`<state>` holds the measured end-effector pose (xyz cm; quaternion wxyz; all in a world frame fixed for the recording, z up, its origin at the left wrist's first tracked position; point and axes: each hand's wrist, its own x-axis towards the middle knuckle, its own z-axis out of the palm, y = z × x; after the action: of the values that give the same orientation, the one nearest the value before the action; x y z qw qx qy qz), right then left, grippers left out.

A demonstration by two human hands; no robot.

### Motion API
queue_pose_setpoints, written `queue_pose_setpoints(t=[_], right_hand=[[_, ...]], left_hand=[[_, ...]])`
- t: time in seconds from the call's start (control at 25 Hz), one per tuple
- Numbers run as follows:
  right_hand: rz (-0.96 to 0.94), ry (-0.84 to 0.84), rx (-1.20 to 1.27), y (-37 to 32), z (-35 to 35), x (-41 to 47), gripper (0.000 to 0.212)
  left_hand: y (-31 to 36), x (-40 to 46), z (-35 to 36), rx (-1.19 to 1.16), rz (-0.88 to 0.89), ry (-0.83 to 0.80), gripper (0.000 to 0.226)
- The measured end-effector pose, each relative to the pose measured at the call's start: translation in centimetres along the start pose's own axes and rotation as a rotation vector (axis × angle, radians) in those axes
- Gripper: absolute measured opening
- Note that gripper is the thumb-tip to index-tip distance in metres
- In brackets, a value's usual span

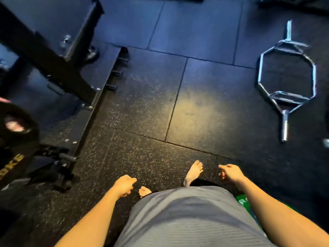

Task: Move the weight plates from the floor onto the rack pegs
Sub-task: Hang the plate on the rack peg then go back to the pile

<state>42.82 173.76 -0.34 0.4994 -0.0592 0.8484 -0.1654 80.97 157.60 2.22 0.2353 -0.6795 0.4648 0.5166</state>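
Note:
A black weight plate (17, 125) with a pale centre label sits at the left edge, on the black rack (58, 56). A bare rack peg (68, 157) sticks out low on the left, and several short pegs (115, 73) line the rack's base beam. My left hand (124, 185) hangs loosely curled and holds nothing. My right hand (230, 172) is also loosely curled and holds nothing. Both hands are in front of my waist, well away from the rack. No plate shows on the floor.
A chrome hex bar (286, 77) lies on the floor at the right. The floor (146, 113) is black speckled rubber tile. My bare feet (194, 172) stand on it. A green object (243, 200) shows beside my right arm.

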Motion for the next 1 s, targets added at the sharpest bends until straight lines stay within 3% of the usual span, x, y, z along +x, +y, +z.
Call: queue_pose_setpoints(t=[0.28,0.56,0.68,0.88,1.0], right_hand=[[0.061,0.006,0.003,-0.9,-11.2,6.2,0.035],[0.155,-0.065,0.015,-8.3,-17.2,14.3,0.025],[0.195,-0.045,-0.008,-15.2,-20.7,18.6,0.025],[0.012,0.050,0.041,-31.8,-26.9,26.5,0.037],[-0.031,0.047,0.083,-41.5,-29.5,31.6,0.030]], left_hand=[[21.0,1.4,4.2,0.169,0.217,-0.005,0.026],[37.4,8.0,2.0,0.267,0.229,-0.066,0.029],[45.2,11.7,-1.2,0.280,0.207,-0.089,0.030],[60.2,15.7,-10.0,0.370,0.314,-0.059,0.026],[68.6,18.6,-14.3,0.248,0.334,-0.034,0.022]])
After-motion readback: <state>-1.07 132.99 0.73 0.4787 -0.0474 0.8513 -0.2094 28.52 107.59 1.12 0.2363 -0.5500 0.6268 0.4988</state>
